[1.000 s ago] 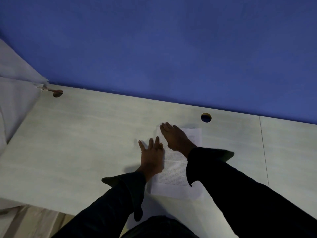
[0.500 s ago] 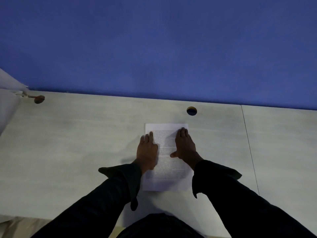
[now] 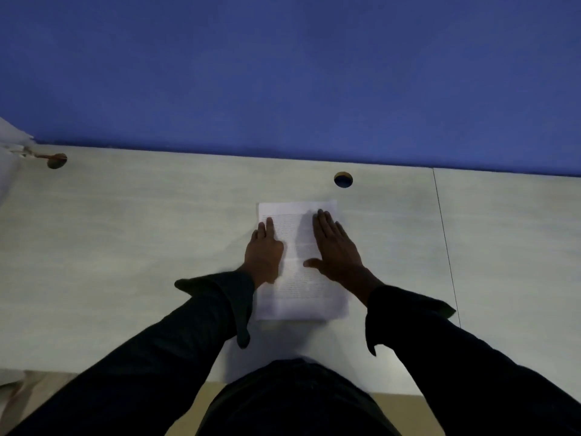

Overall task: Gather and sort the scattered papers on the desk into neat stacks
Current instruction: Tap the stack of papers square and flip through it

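Paper stack (image 3: 298,272) dead centre on the pale surface (image 3: 141,247), printed side up, long edges running away from me, squared up nicely now. A second ago it sat skewed, turned to one side; half a second ago it was already straight, and it holds that line. My left hand (image 3: 264,253) lies flat on the stack's left edge, fingers (image 3: 265,228) straight and released, part of the palm hanging off onto the surface. My right hand (image 3: 336,250) presses flat on the right half, fingers (image 3: 323,225) stretched toward the far edge, thumb spread inward across the text. Nothing grasped by either one, just flat pressure. Compared with half a second back, the right hand has slid outward, so more printed text shows between the two hands. Dark sleeves (image 3: 440,357) run back toward me from both wrists. Just beyond the stack's far right corner, a round cable hole (image 3: 343,179) in the surface. A second hole (image 3: 56,161) sits far left, next to something white (image 3: 9,146) at the frame's edge. A seam (image 3: 445,247) crosses the surface well right of the stack. Blue wall (image 3: 283,73) behind.
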A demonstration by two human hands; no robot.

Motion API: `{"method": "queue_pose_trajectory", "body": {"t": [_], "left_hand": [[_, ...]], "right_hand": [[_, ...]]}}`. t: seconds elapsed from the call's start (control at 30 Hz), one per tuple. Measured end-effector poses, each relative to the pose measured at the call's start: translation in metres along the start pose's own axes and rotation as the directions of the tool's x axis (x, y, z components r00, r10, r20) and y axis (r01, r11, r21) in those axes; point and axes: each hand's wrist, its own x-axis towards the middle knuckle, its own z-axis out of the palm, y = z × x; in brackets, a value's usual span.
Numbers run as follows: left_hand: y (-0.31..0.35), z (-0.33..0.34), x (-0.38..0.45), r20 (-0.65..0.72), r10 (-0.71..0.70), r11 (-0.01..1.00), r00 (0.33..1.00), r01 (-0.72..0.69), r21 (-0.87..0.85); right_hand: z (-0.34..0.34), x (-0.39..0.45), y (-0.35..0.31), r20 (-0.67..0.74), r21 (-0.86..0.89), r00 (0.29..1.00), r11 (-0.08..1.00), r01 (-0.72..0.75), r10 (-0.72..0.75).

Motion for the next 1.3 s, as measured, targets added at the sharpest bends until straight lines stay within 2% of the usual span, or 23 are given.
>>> {"method": "queue_pose_trajectory", "body": {"t": [0.07, 0.13, 0.3, 0.43, 0.6, 0.9, 0.97, 1.07, 1.13, 1.23, 1.3], "left_hand": [[0.003, 0.005, -0.003, -0.016, -0.010, 1.000, 1.000, 0.010, 0.000], [0.005, 0.012, -0.004, -0.047, -0.013, 1.000, 0.999, 0.013, -0.001], [0.000, 0.020, -0.003, -0.061, -0.002, 0.999, 0.998, -0.001, -0.042], [-0.001, 0.022, 0.000, -0.019, -0.018, 0.998, 1.000, 0.016, -0.068], [-0.001, 0.024, 0.002, -0.008, -0.021, 0.998, 1.000, 0.020, -0.059], [-0.002, 0.026, 0.001, -0.033, -0.023, 1.000, 0.999, 0.022, -0.016], [-0.004, 0.028, 0.000, -0.042, -0.014, 0.999, 0.999, 0.012, -0.041], [-0.011, 0.030, -0.001, -0.083, 0.014, 0.998, 0.996, -0.019, -0.060], [-0.016, 0.030, -0.003, -0.094, 0.036, 0.997, 0.995, -0.043, -0.069], [-0.023, 0.029, -0.006, -0.114, 0.070, 0.993, 0.991, -0.080, -0.088], [-0.029, 0.029, -0.007, -0.151, 0.079, 0.989, 0.985, -0.097, -0.111]], "right_hand": [[0.022, -0.033, -0.001, -0.119, 0.080, 0.990, 0.993, 0.091, -0.081], [0.048, -0.068, 0.002, -0.191, 0.074, 0.970, 0.983, 0.166, -0.150], [0.087, -0.117, 0.003, -0.088, 0.017, 0.982, 0.986, 0.169, -0.167], [0.092, -0.122, 0.007, -0.093, -0.024, 0.976, 0.981, 0.194, -0.196], [0.104, -0.146, 0.014, -0.228, -0.018, 0.952, 0.978, 0.208, -0.206], [0.115, -0.200, 0.014, -0.176, -0.064, 0.973, 0.988, 0.141, -0.150], [0.115, -0.201, 0.011, -0.205, -0.109, 0.968, 0.986, 0.126, -0.146], [0.097, -0.185, -0.005, -0.386, -0.192, 0.909, 0.978, 0.086, -0.156], [0.079, -0.167, -0.025, -0.437, -0.177, 0.885, 0.980, 0.093, -0.163], [0.075, -0.137, -0.062, -0.413, -0.077, 0.899, 0.989, 0.125, -0.146], [0.087, -0.120, -0.094, -0.305, -0.038, 0.948, 0.996, 0.085, -0.093]]}}
